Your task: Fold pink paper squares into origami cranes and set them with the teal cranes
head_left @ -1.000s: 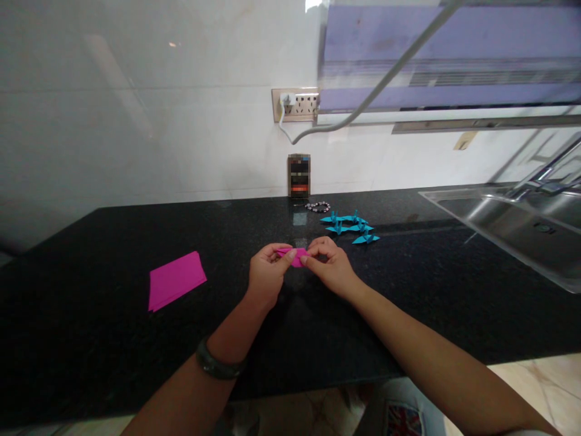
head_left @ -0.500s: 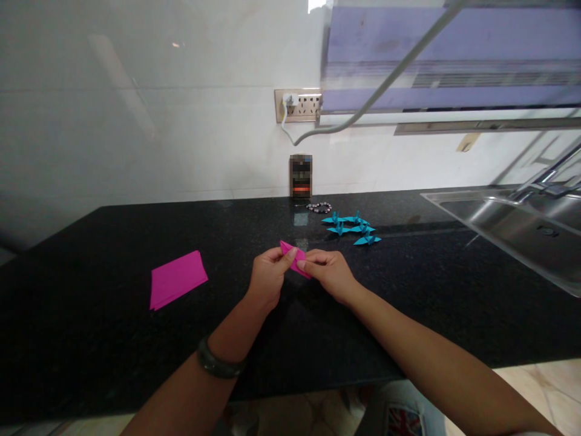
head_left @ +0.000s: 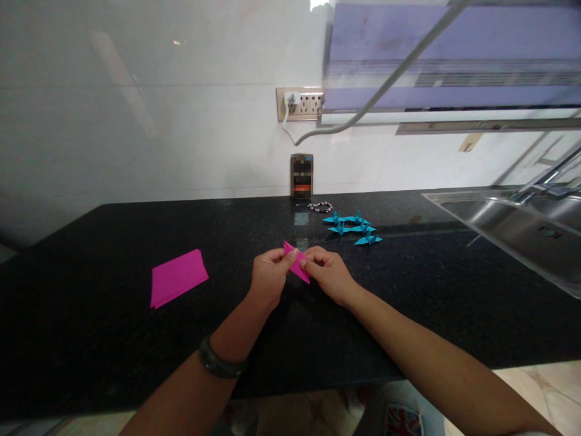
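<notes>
A small folded piece of pink paper [head_left: 297, 265] is pinched between my two hands over the black countertop [head_left: 91, 339]. My left hand [head_left: 269, 278] grips its left side with thumb and fingers closed. My right hand [head_left: 330, 274] pinches its right side. The paper is tilted, with a point sticking up and left. A dark bracelet sits on my left wrist.
A stack of pink paper sheets [head_left: 177, 278] lies to the left. Several blue paper cranes [head_left: 353, 227] and a bead bracelet [head_left: 319, 207] lie behind my hands. A small dark box [head_left: 302, 175] stands against the wall under a socket [head_left: 299, 103]. A steel sink [head_left: 517, 227] is at the right.
The pink piece has been turned from lying flat between my fingers to a tilted pose with one point up. Both hands stayed in about the same spot.
</notes>
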Tool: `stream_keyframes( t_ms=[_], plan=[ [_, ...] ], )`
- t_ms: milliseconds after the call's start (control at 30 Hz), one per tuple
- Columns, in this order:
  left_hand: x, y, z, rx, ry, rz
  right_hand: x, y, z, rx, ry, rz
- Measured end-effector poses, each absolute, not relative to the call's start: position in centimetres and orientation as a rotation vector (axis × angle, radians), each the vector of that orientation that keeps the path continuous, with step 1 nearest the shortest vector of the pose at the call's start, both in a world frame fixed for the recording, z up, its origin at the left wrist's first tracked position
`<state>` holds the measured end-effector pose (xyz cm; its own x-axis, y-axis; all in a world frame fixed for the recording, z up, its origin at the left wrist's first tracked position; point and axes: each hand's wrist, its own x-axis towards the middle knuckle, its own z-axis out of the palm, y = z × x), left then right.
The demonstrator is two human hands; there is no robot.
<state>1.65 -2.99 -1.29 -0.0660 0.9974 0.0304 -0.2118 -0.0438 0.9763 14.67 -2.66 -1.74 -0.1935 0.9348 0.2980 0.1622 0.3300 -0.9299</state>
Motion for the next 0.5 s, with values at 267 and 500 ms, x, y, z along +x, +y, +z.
stream_keyframes(
  t_ms=[267, 500],
  plan=[
    [1.37, -2.62, -1.17, 0.919, 1.082, 1.486, 14.69, -2.54, -1.87, -1.044, -1.694, 0.981],
    [0.92, -2.17, -1.21, 0.874, 1.095, 1.586, 14.88, -2.49, -2.42, -1.085, -1.604, 1.172]
  ],
)
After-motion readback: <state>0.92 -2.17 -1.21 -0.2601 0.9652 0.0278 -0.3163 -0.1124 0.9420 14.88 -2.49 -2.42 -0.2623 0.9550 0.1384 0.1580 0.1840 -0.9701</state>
